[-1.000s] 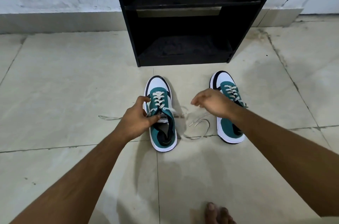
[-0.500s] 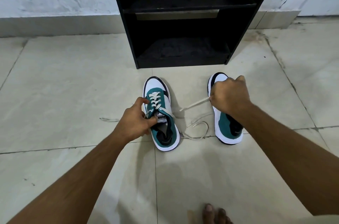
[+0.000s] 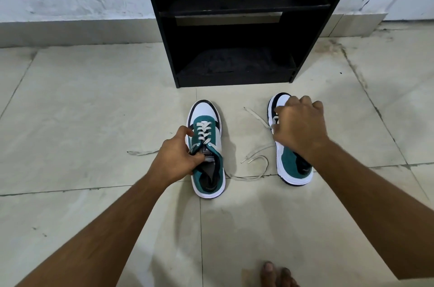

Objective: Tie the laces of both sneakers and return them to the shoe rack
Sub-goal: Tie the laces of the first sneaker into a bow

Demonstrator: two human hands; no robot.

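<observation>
Two teal, white and black sneakers stand on the tiled floor, toes toward a black shoe rack [image 3: 237, 16]. My left hand [image 3: 175, 156] grips the left sneaker [image 3: 207, 153] at its tongue and left collar. Its white laces are threaded but loose, with one end trailing left and another end [image 3: 254, 170] curling on the floor to the right. My right hand [image 3: 299, 126] rests over the lacing of the right sneaker [image 3: 292, 161], fingers pinched on its lace; a loose end [image 3: 256, 116] runs out to the left. The hand hides most of that shoe's upper.
The rack stands against a white wall, with two dark shelves open at the front. My bare toes [image 3: 276, 273] show at the bottom edge. Pale floor tiles [image 3: 82, 110] with dark grout lines spread to both sides.
My right hand moved from the floor between the shoes up onto the right sneaker and took its lace, pulling it out to the left. My left hand kept its hold.
</observation>
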